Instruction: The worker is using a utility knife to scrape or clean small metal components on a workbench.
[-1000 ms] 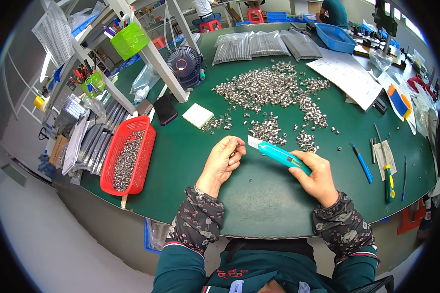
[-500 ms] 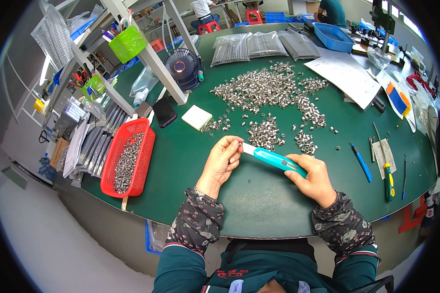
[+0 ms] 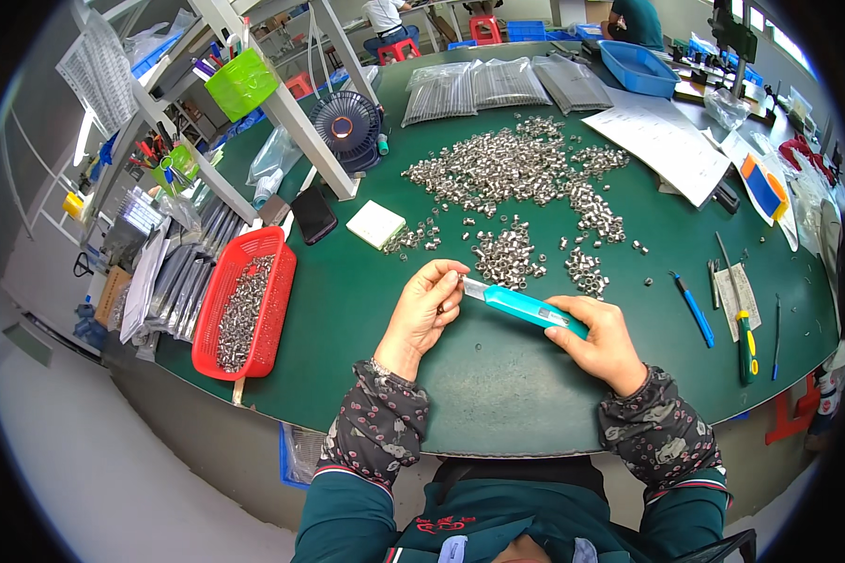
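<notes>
My right hand [image 3: 599, 343] is wrapped round a teal utility knife [image 3: 524, 305], its flat blade [image 3: 475, 289] pointing left. The blade's tip meets the fingertips of my left hand [image 3: 421, 308], which pinch a small metal piece [image 3: 462, 277], mostly hidden by the fingers. Beyond the hands, a small heap of short metal sleeves [image 3: 504, 258] lies on the green table [image 3: 498, 375]. A larger heap of the same sleeves [image 3: 493, 169] spreads farther back. To the left, a red plastic basket [image 3: 279, 310] holds many similar small metal pieces.
A phone [image 3: 314, 216], a white pad [image 3: 376, 224] and a fan [image 3: 345, 127] stand at left. At right lie a blue-handled tool [image 3: 697, 317], a yellow-green screwdriver [image 3: 747, 347] and papers [image 3: 662, 155]. Bagged tubes [image 3: 512, 84] and a blue bin [image 3: 637, 70] are at the back.
The knife has turned slightly about its length at the left fingertips, and the left fingers have shifted a little. Both hands keep their hold in nearly the same place.
</notes>
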Tool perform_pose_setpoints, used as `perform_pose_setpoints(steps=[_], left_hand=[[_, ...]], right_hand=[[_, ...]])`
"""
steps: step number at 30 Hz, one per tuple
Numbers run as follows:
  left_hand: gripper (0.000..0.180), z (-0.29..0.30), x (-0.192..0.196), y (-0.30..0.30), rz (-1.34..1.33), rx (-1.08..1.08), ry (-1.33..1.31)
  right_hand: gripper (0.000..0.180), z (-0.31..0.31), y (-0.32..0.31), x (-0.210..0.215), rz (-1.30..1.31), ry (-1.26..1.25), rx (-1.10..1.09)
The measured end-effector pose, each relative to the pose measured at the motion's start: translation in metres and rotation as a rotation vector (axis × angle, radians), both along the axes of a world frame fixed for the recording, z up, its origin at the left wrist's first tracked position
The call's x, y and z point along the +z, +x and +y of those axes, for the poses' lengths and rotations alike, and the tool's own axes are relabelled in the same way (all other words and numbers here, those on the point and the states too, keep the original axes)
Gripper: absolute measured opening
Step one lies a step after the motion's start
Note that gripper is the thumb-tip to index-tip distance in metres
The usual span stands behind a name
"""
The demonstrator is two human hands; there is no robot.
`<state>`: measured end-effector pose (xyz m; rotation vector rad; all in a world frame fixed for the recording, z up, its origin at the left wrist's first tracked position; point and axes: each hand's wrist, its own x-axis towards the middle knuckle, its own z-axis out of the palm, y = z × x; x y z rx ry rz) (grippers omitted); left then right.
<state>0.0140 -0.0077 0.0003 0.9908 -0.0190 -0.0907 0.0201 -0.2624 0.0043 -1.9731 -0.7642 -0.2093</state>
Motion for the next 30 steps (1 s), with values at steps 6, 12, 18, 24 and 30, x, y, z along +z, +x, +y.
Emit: perform_pose_setpoints(steps=[6, 12, 18, 24, 30], left_hand=[[0.016, 0.004, -0.002, 0.001, 0.009, -0.065, 0.059], [0.022, -0.001, 0.001, -0.001, 0.141, 0.026, 0.062], [0.026, 0.001, 0.000, -0.001, 0.146, -0.003, 0.080], [0.023, 0.002, 0.000, -0.001, 0.098, -0.020, -0.066], [0.012, -0.014, 0.002, 0.006, 0.142, 0.028, 0.387]], right_hand=[[0.030, -0.003, -0.003, 0.011, 0.029, -0.057, 0.019], [0.027, -0.001, -0.005, 0.014, -0.242, -0.111, -0.044], [0.030, -0.001, -0.001, 0.006, -0.100, -0.001, -0.031], [0.030, -0.003, 0.000, 0.012, -0.021, 0.123, 0.001], [0.030, -0.003, 0.001, 0.015, -0.073, 0.201, -0.130]])
